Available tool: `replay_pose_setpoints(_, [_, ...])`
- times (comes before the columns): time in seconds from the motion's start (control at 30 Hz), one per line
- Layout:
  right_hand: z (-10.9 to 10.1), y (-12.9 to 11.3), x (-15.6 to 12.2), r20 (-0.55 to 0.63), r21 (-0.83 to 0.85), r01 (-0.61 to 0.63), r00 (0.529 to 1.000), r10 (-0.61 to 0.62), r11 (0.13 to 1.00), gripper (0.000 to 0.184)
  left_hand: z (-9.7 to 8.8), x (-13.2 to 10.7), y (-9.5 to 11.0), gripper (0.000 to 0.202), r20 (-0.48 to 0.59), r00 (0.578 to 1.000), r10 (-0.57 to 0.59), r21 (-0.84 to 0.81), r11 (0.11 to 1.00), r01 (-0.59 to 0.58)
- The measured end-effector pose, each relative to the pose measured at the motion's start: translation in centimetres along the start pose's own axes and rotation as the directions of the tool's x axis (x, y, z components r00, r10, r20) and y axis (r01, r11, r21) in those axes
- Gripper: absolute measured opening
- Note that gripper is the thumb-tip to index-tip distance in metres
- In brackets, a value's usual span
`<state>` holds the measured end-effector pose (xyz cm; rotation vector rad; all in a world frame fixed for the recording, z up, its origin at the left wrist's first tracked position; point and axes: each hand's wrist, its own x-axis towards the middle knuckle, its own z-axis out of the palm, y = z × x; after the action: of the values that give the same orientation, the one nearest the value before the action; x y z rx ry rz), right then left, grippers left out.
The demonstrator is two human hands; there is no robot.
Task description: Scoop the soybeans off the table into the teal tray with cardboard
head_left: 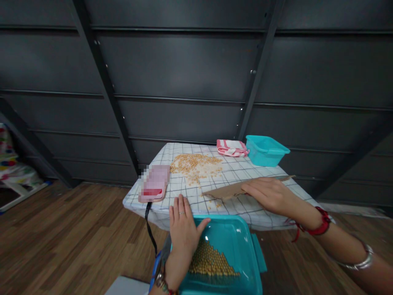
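My left hand [183, 229] grips the far left rim of a teal plastic tub [242, 241] held at the table's near edge; a heap of yellow beans [211, 260] lies inside it. My right hand [272, 194] lies on a flat strip of brown cardboard [229, 189], fingers pressed down on it, with its edge resting on the checked tablecloth [184, 192]. A few loose beans [216, 203] sit just in front of the cardboard. A larger scatter of beans [195, 165] covers the middle of the cloth.
A second teal tub [266, 150] stands at the far right corner, a pink-and-white striped cloth [231, 148] beside it. A pink flat object [154, 183] with a black cord lies at the left edge. Dark metal panels rise behind; wood floor surrounds the small table.
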<state>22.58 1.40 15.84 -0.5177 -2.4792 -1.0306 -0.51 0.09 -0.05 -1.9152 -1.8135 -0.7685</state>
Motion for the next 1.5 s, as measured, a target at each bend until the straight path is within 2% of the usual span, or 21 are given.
replay_pose_setpoints(0.33, [-0.5,0.0,-0.8,0.041,0.038,0.016,0.999,-0.017,0.999,0.027,0.0,0.2,0.1,0.094,-0.002,1.0,-0.013,-0.011,1.0,0.013])
replay_pose_setpoints(0.5, [0.5,-0.2,-0.2,0.015,0.037,0.021,1.0,-0.022,0.999,0.026,0.1,0.0,0.2,0.095,-0.01,1.0,-0.019,-0.018,1.0,0.018])
replay_pose_setpoints(0.77, [2.9,0.3,0.7,0.101,-0.016,-0.013,0.995,0.014,1.0,0.024,0.3,-0.1,0.1,0.093,-0.011,1.0,-0.015,-0.024,1.0,0.015])
replay_pose_setpoints(0.9, [3.7,0.6,1.3,0.072,-0.04,-0.013,0.997,0.016,0.999,0.025,0.3,-0.1,0.1,0.094,-0.029,0.999,-0.018,-0.012,1.0,0.018])
replay_pose_setpoints(1.07, [2.1,1.3,1.2,-0.01,-0.06,-0.037,0.999,0.037,0.998,0.025,0.1,-0.1,0.1,0.093,-0.023,1.0,-0.005,0.004,1.0,0.005])
replay_pose_setpoints(1.23, [-0.1,1.0,-0.1,0.071,-0.071,-0.015,0.997,0.02,0.997,0.027,0.0,0.0,-0.1,0.094,0.016,1.0,-0.015,-0.006,1.0,0.015])
replay_pose_setpoints(1.33, [-0.6,0.0,-0.8,0.117,-0.047,-0.006,0.993,0.011,0.999,0.025,0.0,0.0,-0.1,0.095,0.02,1.0,-0.017,-0.01,1.0,0.017])
replay_pose_setpoints(1.5, [-0.8,-1.4,-0.9,0.114,-0.014,-0.024,0.993,0.025,1.0,0.025,-0.1,0.1,0.1,0.094,0.005,1.0,-0.025,-0.021,0.999,0.025])
